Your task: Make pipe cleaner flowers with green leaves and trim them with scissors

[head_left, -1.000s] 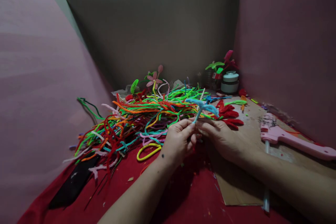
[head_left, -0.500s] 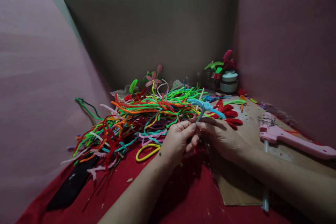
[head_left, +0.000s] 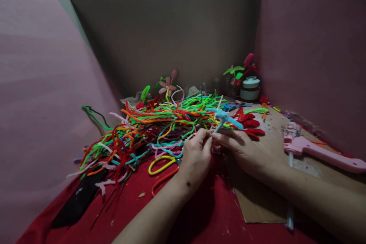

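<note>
Between my two hands stands a light-blue pipe-cleaner flower (head_left: 224, 117), its petals up and its stem pointing down into my fingertips. My left hand (head_left: 199, 154) is closed, thumb and fingers pinching the stem. From the other side my right hand (head_left: 238, 146) is also closed on the stem, its fingers laid close to the left ones. The stem's lower end is hidden by the fingers. Just left of my left hand lie scissors with a yellow and an orange handle loop (head_left: 161, 165), partly covered by my wrist.
A big heap of coloured pipe cleaners (head_left: 160, 122) spreads behind and left of my hands. On the right, a pink glue gun (head_left: 323, 152) rests on a cardboard sheet (head_left: 257, 206). Red petals (head_left: 250, 122) and a lidded jar (head_left: 250, 88) are farther back. A black strip (head_left: 78, 202) lies front left.
My left hand has shifted slightly right and turned, uncovering the orange scissor handle. The blue flower has turned and its petals show from another side. My right hand has barely moved.
</note>
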{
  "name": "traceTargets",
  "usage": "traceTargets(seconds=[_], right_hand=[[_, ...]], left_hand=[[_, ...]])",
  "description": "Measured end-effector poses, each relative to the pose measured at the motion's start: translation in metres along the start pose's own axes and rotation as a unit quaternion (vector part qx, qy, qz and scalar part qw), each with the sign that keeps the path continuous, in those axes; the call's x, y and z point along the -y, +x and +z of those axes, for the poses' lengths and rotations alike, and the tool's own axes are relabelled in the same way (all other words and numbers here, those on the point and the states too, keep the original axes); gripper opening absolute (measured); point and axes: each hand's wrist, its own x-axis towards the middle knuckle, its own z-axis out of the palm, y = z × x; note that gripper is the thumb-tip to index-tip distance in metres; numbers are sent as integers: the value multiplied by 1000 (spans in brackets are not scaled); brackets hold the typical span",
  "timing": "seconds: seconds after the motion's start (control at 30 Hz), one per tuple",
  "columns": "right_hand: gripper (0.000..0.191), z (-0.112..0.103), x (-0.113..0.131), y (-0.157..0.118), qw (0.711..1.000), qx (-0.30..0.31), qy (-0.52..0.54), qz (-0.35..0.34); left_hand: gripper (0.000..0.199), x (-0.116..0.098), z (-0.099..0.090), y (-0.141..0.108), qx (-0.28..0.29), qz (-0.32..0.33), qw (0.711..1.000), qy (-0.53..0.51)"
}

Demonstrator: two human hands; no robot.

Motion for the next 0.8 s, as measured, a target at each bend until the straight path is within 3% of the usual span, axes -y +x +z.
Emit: traceTargets(seconds=[0.1, 0.2, 0.37, 0.8], right_hand=[[21, 1, 1, 1, 999, 7, -16, 29], [21, -2, -5, 4, 999, 26, 24, 30], [18, -10, -15, 6, 996, 35, 68, 43], [19, -10, -16, 6, 988, 43, 142, 34]], left_hand=[[12, -9, -2, 3, 41, -120, 982, -142], [14, -13, -7, 5, 92, -184, 946, -251], [18, -12, -15, 6, 177, -207, 898, -346], [21, -11, -20, 8, 209, -211, 882, -366]])
